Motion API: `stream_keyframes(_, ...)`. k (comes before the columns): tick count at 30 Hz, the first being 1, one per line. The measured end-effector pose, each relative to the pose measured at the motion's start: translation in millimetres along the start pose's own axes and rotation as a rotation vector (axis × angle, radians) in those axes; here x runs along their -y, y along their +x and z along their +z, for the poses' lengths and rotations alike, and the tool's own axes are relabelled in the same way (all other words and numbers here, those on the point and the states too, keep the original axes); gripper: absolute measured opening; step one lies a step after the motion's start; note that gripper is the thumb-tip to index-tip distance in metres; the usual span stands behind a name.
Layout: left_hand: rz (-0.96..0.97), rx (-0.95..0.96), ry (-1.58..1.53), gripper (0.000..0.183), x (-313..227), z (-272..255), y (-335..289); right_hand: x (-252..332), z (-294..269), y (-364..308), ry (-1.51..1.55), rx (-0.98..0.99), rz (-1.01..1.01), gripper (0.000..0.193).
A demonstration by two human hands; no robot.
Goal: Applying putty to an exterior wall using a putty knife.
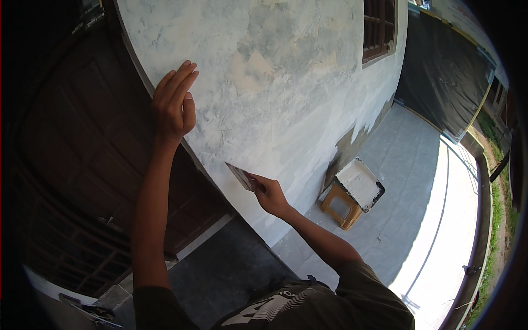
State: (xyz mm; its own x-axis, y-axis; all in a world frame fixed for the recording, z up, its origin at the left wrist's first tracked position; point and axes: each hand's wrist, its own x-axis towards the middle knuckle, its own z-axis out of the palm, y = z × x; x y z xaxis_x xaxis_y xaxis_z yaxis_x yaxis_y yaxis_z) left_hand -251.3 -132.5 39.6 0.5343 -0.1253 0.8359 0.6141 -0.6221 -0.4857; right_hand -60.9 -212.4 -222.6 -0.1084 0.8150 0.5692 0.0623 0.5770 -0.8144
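My left hand (175, 102) is raised by the left edge of the plastered wall (286, 104), fingers stretched out and holding nothing. It appears to rest against the wall's corner. Lower down, my right hand (270, 195) grips a putty knife (238, 175) with a wide, thin metal blade. The blade lies at or very close to the wall surface near the same corner; I cannot tell whether it touches. Patchy white and grey filler covers the wall, with some beige spots. To the right, a tray (360, 183) of white paste sits on a brown plastic stool (341, 208).
A dark wooden door (82, 126) stands left of the wall corner, above a dark floor (220, 275). A barred window (379, 27) is at the upper right. Grey tiles (404, 159) run toward a dark sheet (445, 71) and a low ledge (477, 220).
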Motion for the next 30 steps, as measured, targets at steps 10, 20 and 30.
stream_keyframes(10, 0.008, -0.002, 0.009, 0.041, 2.5, -4.7, -2.2, 78.8, -74.2, 139.2, -0.258, -0.579, -0.334, 0.032)
stream_keyframes(20, -0.013, -0.003, -0.004, 0.041, 2.9, -6.5, -1.2, 52.1, 0.9, 123.0, -0.611, -0.357, -0.645, 0.058)
stream_keyframes(30, -0.015, -0.014, 0.001, 0.041, 3.0, -6.4, -6.6, 74.9, -49.1, 89.6, -0.146, -0.461, -0.177, 0.037)
